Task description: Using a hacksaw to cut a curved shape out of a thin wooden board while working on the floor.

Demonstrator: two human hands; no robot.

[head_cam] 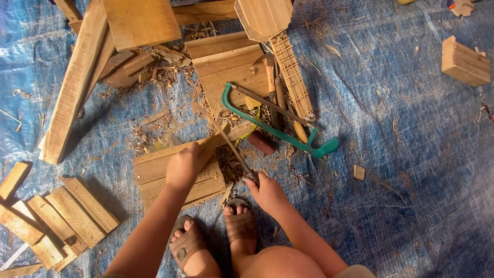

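So the whole job sat on a blue tarp (411, 170) on the floor, and the only really open patch was off to the right, where just a small chip (358, 172) and a wood block (465, 61) near the far edge lay around. Left side was crowded: a long plank (72, 87) ran diagonally, and a fan of short slats (62, 219) lay near the bottom-left corner. Up top a stack of boards (226, 67) took the middle, with a green hacksaw (278, 126) lying across its near edge, a hammer (267, 69) beside that, and a small guitar-like piece (283, 41) with a fretted neck. Shavings were everywhere around the stack.

Right in front of my sandals (213, 237) was a slatted board (175, 180). My left hand (181, 167) was clamped around a thin stick (216, 141) resting on that board, fingers wrapped shut. My right hand (267, 190) was closed on the handle of a long blade (221, 136) that crossed the stick; it was blurred, so I couldn't tell exactly where it touched. The hacksaw sat just beyond the blade.
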